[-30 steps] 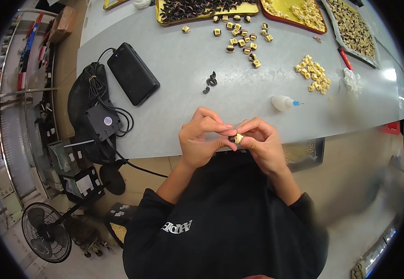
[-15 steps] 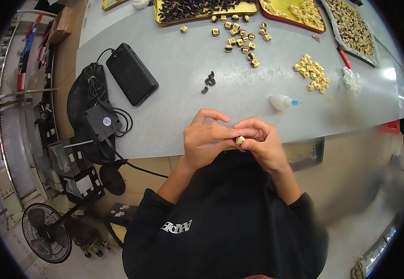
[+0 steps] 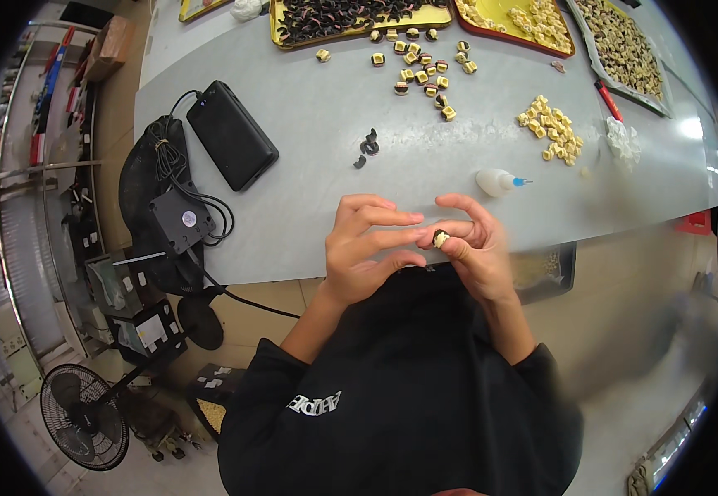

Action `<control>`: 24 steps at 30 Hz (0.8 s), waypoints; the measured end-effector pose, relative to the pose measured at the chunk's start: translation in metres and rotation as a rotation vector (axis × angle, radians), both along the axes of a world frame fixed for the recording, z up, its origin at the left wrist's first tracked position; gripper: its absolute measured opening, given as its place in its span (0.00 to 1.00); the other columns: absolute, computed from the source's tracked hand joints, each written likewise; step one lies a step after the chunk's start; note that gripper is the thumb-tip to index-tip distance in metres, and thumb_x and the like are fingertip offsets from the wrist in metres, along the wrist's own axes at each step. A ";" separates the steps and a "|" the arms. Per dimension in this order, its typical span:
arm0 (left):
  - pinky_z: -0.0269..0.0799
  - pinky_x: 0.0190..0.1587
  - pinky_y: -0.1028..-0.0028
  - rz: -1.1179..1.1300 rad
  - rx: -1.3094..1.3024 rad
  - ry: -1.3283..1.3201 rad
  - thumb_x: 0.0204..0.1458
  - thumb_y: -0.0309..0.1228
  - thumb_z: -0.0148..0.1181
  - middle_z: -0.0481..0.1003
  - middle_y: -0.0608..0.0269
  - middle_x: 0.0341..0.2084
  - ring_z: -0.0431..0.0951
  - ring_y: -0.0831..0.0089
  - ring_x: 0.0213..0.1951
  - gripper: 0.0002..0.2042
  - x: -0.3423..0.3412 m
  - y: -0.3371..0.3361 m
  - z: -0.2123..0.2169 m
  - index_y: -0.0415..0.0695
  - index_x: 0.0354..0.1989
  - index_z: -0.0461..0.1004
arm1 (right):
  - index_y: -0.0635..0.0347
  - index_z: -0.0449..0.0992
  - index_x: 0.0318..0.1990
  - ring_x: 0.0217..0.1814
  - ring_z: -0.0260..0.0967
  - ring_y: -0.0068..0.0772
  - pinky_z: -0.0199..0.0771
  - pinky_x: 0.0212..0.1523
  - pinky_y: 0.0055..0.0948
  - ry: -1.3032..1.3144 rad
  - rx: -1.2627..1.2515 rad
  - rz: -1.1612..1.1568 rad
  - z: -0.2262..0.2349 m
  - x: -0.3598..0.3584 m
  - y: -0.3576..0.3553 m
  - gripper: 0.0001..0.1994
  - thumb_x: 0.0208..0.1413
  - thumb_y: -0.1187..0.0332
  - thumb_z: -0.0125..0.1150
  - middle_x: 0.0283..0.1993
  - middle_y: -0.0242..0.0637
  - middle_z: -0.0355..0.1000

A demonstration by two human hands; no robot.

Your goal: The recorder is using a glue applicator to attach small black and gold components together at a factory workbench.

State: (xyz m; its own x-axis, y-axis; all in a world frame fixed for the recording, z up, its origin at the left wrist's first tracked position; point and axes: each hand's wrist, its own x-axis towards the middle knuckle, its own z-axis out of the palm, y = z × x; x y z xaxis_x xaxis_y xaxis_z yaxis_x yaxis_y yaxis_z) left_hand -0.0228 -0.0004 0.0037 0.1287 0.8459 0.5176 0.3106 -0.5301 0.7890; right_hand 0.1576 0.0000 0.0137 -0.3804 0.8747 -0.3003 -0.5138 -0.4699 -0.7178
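Observation:
Between the thumb and fingertips of my right hand is a small cream-and-black piece, pinched at the table's near edge. My left hand faces it with fingers spread and thumb apart; its index fingertip comes close to the piece, and whether they touch I cannot tell. A white squeeze bottle with a blue tip lies beyond my right hand. Farther right is a pile of cream pieces. A few black curved pieces lie beyond my left hand, and several cream-and-dark joined pieces are scattered farther back.
At the back stand a yellow tray of dark curved pieces, a red-rimmed tray of cream pieces and a lined tray of mixed pieces. A red-handled tool lies right. A black box-like device and cables lie left.
My left hand has let go of the small piece and its fingers have spread. The piece stays in my right hand, turned, and the right index finger has lifted.

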 end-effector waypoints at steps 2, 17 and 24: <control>0.66 0.42 0.69 -0.025 0.002 0.030 0.32 0.35 0.70 0.77 0.68 0.36 0.67 0.64 0.42 0.15 0.001 0.001 0.003 0.49 0.32 0.79 | 0.70 0.57 0.56 0.41 0.72 0.29 0.70 0.46 0.25 -0.016 0.011 0.032 0.004 0.002 0.001 0.28 0.49 0.75 0.62 0.37 0.43 0.74; 0.62 0.46 0.63 0.120 0.106 0.304 0.34 0.32 0.68 0.71 0.70 0.43 0.62 0.58 0.51 0.14 -0.004 -0.004 0.008 0.53 0.35 0.81 | 0.68 0.59 0.52 0.43 0.71 0.25 0.70 0.45 0.23 -0.168 0.076 0.022 0.002 -0.015 -0.005 0.22 0.51 0.78 0.59 0.41 0.43 0.74; 0.65 0.42 0.69 0.537 -0.184 0.283 0.41 0.23 0.64 0.71 0.64 0.40 0.66 0.63 0.45 0.15 -0.012 0.018 0.005 0.46 0.41 0.77 | 0.67 0.62 0.49 0.50 0.66 0.29 0.68 0.50 0.28 -0.622 0.522 -0.368 0.015 -0.049 0.008 0.15 0.53 0.83 0.50 0.59 0.55 0.58</control>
